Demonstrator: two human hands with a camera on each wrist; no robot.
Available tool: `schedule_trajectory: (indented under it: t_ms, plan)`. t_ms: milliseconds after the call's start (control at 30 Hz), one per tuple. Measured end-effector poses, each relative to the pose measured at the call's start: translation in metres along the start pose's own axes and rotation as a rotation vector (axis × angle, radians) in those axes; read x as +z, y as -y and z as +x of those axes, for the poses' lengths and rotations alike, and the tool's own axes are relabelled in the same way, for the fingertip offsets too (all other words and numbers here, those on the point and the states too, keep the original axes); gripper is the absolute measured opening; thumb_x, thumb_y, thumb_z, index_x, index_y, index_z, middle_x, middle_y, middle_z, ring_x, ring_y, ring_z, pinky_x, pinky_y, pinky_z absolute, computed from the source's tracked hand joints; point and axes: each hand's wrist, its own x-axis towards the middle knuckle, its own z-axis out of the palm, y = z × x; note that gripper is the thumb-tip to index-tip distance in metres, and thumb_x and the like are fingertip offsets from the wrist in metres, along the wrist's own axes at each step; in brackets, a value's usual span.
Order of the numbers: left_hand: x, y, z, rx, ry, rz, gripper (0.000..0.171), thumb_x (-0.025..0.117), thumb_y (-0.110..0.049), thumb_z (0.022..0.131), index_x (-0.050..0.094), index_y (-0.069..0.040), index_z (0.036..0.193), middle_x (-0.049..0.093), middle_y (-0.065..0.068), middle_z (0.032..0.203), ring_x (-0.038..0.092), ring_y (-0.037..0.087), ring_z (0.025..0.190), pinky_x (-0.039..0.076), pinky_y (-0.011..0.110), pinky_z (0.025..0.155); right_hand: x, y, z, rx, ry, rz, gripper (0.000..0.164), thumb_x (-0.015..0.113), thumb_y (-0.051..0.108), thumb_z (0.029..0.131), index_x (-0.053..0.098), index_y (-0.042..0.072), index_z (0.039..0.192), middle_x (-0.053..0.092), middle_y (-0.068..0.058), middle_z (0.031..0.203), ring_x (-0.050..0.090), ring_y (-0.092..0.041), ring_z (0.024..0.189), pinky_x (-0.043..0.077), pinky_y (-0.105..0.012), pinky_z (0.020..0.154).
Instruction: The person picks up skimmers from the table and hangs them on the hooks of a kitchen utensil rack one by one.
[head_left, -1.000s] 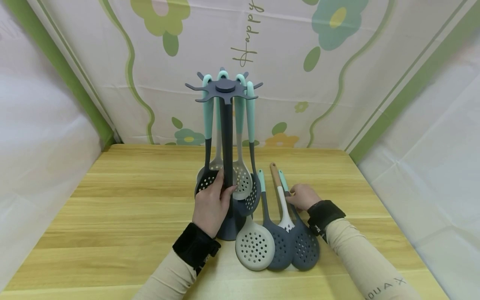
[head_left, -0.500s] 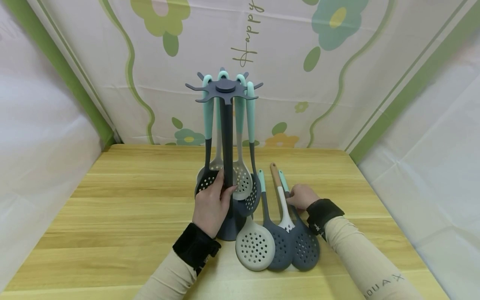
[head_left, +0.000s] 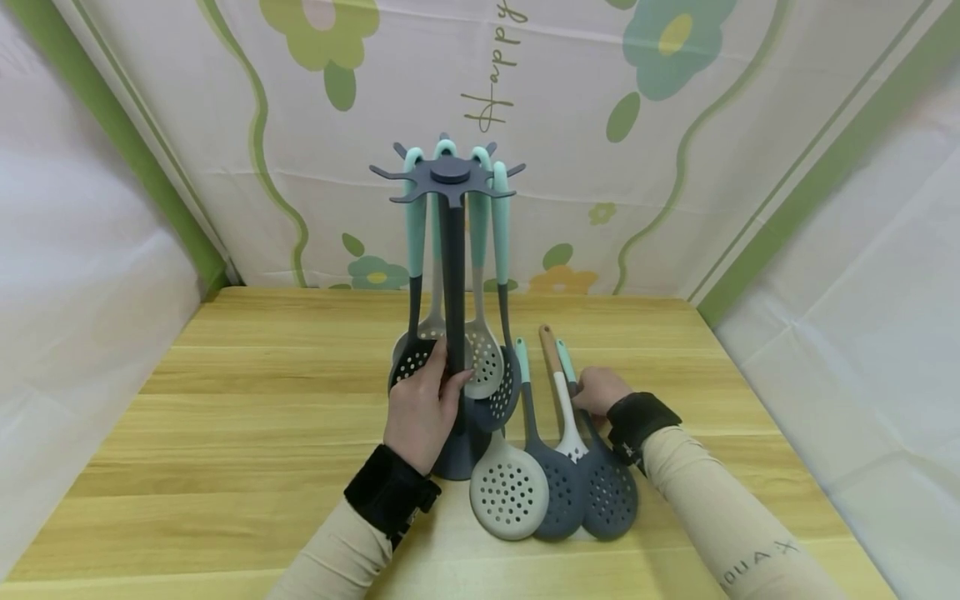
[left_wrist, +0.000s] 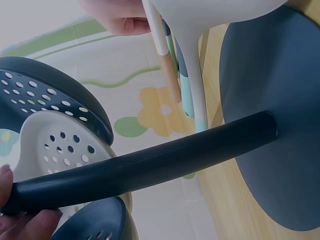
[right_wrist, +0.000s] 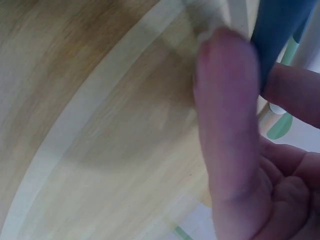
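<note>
My left hand (head_left: pixel 422 417) grips the dark pole (head_left: pixel 453 275) of an upright utensil stand, with its round base (left_wrist: pixel 280 165) on the table. Several mint-handled skimmers hang from the hooked top (head_left: pixel 450 172), among them a light grey one (head_left: pixel 483 358) and a dark one (head_left: pixel 505 398). On the right, my right hand (head_left: pixel 603 392) pinches the neck of a dark skimmer (head_left: pixel 611 497) lying on the table. Left of it lie a white skimmer with a wooden handle (head_left: pixel 551 346), another dark skimmer (head_left: pixel 558 493) and a light grey skimmer (head_left: pixel 510 493). Their heads partly overlap.
The wooden tabletop (head_left: pixel 247 433) extends to both sides of the stand. Behind it hangs a flowered cloth (head_left: pixel 315 167), and pale sheets (head_left: pixel 847 333) close off both sides.
My right wrist and forearm have shifted slightly left, with the hand still at the dark skimmer's neck. The left hand, the stand and the lying skimmers look unmoved.
</note>
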Motion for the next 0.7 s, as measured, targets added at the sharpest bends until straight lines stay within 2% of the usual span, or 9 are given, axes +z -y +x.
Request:
schedule_trajectory:
  t_ms: [400, 700]
  plan:
    - [0.0008, 0.0003, -0.0006, 0.003, -0.003, 0.006, 0.041, 0.073, -0.012, 0.090, 0.057, 0.004, 0.124, 0.065, 0.009, 0.072, 0.059, 0.015, 0.052, 0.043, 0.028, 0.048, 0.0004, -0.0005, 0.0050, 0.033, 0.079, 0.071, 0.012, 0.059, 0.002, 0.088, 0.059, 0.002, 0.075, 0.063, -0.010, 0.065, 0.062, -0.016, 0.047, 0.054, -0.028, 0.046]
    - [0.0007, 0.0009, 0.0014, -0.001, 0.012, 0.010, 0.041, 0.073, -0.014, 0.090, 0.056, 0.004, 0.123, 0.067, 0.010, 0.074, 0.063, 0.018, 0.055, 0.048, 0.031, 0.049, 0.0009, -0.0030, 0.0101, 0.051, 0.100, 0.085, 0.008, 0.058, 0.003, 0.088, 0.058, 0.001, 0.081, 0.060, -0.010, 0.067, 0.060, -0.016, 0.049, 0.054, -0.027, 0.046]
